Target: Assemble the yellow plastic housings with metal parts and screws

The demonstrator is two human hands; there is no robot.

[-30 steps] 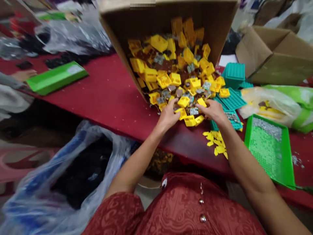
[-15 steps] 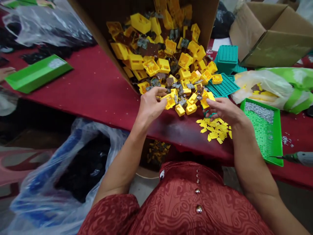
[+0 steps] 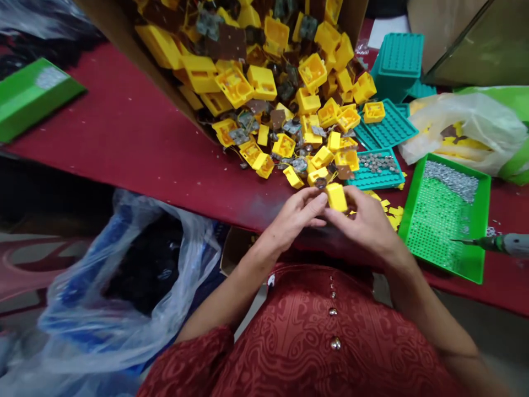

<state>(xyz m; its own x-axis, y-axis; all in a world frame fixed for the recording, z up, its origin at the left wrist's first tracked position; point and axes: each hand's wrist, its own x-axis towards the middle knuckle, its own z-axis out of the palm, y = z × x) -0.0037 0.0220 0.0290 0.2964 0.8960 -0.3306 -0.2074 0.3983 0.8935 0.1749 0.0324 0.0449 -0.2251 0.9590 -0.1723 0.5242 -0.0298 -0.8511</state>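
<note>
A small yellow plastic housing point(image 3: 336, 197) is between the thumb and fingers of my right hand point(image 3: 366, 223), just above the table's front edge. My left hand point(image 3: 295, 218) is right beside it, thumb and fingers closed together near the housing's left side. What the left fingertips grip is hidden. A heap of yellow housings point(image 3: 264, 82) with wires, grey parts and brown boards spills from a tipped cardboard box point(image 3: 136, 60) in front of my hands. Small flat yellow pieces point(image 3: 394, 214) lie partly behind my right hand.
A teal tray point(image 3: 372, 179) holds small round metal pieces. To its right are a green tray point(image 3: 442, 234) of screws and an electric screwdriver point(image 3: 510, 243). More teal trays point(image 3: 399, 63) are stacked behind. Another green tray point(image 3: 33, 94) lies left; a plastic-lined bin point(image 3: 136, 286) stands below.
Both hands have come together and nearer to my body, away from the heap. The right hand has brought a yellow housing along. The view has shifted closer to the table.
</note>
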